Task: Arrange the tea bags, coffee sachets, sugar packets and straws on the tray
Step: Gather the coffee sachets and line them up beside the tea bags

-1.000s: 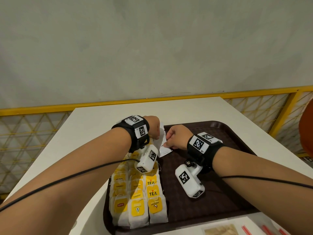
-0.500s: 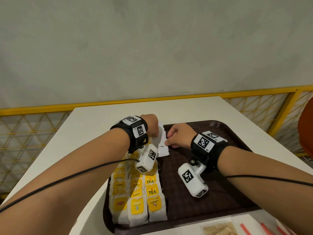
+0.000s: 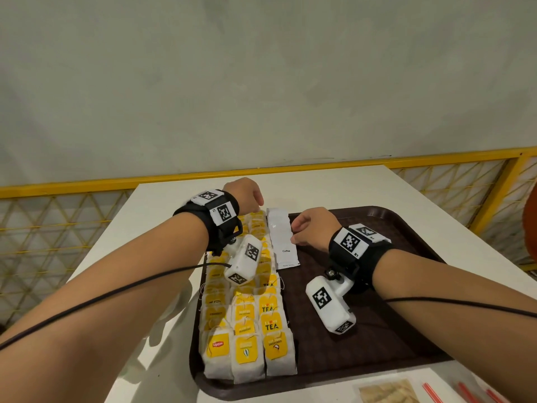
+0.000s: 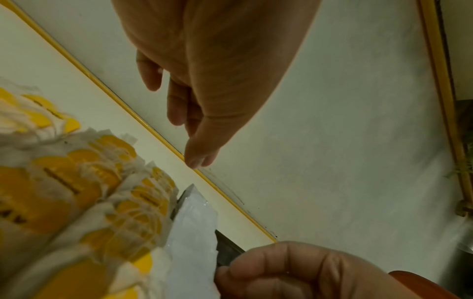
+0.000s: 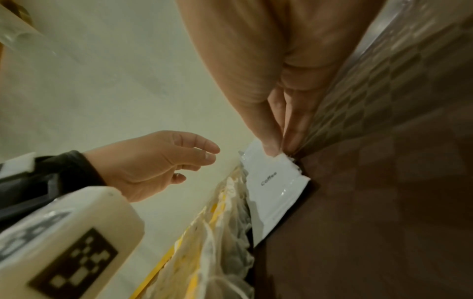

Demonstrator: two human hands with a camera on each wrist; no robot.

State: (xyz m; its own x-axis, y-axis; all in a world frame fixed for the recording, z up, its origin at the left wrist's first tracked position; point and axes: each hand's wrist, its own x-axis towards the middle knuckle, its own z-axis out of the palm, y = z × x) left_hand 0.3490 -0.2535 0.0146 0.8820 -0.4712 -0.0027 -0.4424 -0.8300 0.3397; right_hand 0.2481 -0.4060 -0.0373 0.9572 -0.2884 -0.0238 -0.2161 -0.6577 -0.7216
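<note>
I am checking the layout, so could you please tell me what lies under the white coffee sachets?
The coffee sachets lie on the brown tray, beside the tea bags. Anything beneath the sachets is hidden.

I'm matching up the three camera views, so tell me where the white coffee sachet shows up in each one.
Head view: the coffee sachet lies mid-frame on the tray, right of the tea bags, its right edge pinched by the right hand.
Left wrist view: bottom centre, beside the tea bags.
Right wrist view: centre right, under the fingertips.
Shared landmark: the yellow-tagged tea bags along the sachet's edge.
</note>
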